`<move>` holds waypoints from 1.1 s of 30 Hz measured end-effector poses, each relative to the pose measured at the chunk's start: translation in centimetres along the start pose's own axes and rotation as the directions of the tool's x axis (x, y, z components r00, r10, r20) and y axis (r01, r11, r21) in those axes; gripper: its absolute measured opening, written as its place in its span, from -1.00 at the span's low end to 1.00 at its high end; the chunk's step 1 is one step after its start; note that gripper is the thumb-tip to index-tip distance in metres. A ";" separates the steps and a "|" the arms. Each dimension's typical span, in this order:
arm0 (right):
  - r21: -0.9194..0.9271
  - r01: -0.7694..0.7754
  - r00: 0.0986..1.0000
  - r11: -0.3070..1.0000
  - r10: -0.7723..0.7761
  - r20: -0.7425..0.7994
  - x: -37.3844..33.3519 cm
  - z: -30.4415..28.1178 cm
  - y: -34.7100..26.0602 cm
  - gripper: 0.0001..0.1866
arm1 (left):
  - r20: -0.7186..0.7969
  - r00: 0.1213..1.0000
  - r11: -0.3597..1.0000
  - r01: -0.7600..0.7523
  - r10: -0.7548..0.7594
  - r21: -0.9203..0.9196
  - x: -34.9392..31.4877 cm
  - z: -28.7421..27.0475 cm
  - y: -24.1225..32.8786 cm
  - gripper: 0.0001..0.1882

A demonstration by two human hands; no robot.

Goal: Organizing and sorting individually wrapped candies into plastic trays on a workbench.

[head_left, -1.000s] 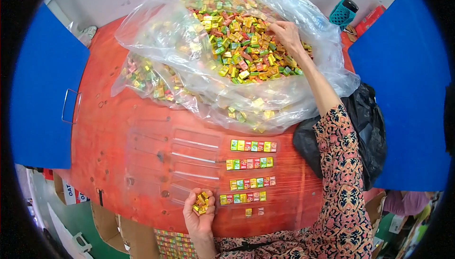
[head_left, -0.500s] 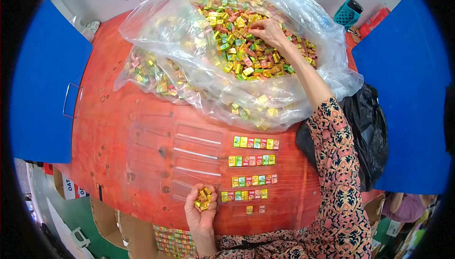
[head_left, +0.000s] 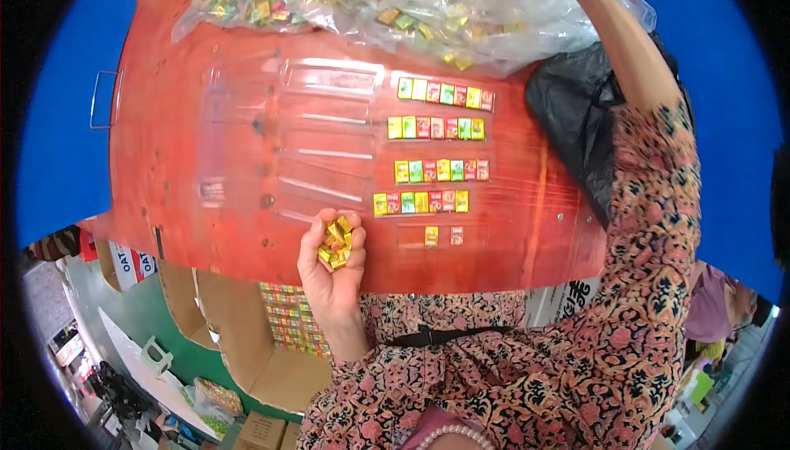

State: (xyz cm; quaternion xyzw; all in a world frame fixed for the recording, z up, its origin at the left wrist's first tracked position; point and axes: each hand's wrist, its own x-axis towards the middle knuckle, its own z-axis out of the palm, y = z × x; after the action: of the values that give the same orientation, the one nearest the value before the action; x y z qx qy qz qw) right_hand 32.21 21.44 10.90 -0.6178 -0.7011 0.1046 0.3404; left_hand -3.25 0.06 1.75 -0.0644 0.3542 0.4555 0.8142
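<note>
My left hand (head_left: pixel 333 265) is curled, palm up, around several small gold foil-wrapped cubes (head_left: pixel 336 243) near the front edge of the red table. To its right lie rows of small yellow, green and red wrapped pieces (head_left: pixel 436 127) in clear plastic trays. The nearest tray (head_left: pixel 410 236) shows only two pieces, a yellow one and a pink-red one. My right forearm (head_left: pixel 621 43) stretches to the far side over the big clear plastic bag (head_left: pixel 510 26) of similar pieces. The right hand itself is cut off by the top edge.
Empty-looking clear plastic trays (head_left: pixel 325 129) lie left of the filled rows on the red table (head_left: pixel 173 154). A black plastic bag (head_left: pixel 576 104) sits at the right. Blue panels (head_left: pixel 62 113) flank both sides. Open cardboard boxes (head_left: pixel 247 351) stand below the front edge.
The view has tilted down toward me, so the table contents sit higher in the picture. My right hand, earlier among the pieces in the bag, is out of frame. My left hand keeps its cubes.
</note>
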 end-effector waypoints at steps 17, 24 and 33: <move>0.071 0.164 0.807 0.984 -0.175 0.563 -29.4 4.4 -12.0 -0.84 | 0.044 0.995 0.975 0.075 -0.086 0.210 -4.0 -2.7 -3.2 -0.78; 0.014 0.362 0.804 0.932 -0.320 0.502 -30.5 7.3 -12.6 -0.89 | 0.071 0.990 0.960 0.099 -0.121 0.262 -3.8 -4.2 -5.4 -0.75; -0.006 0.112 0.853 0.994 -0.093 0.514 -30.6 6.7 -11.7 -0.89 | 0.071 0.989 0.957 0.103 -0.126 0.273 -3.6 -4.2 -6.0 -0.75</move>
State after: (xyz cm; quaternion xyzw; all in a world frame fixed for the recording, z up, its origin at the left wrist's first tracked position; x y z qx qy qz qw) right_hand 19.02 -7.89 1.92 -0.5353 -0.8000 0.2346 0.1356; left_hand -1.91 -7.69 -0.34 0.0460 0.3722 0.3578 0.8552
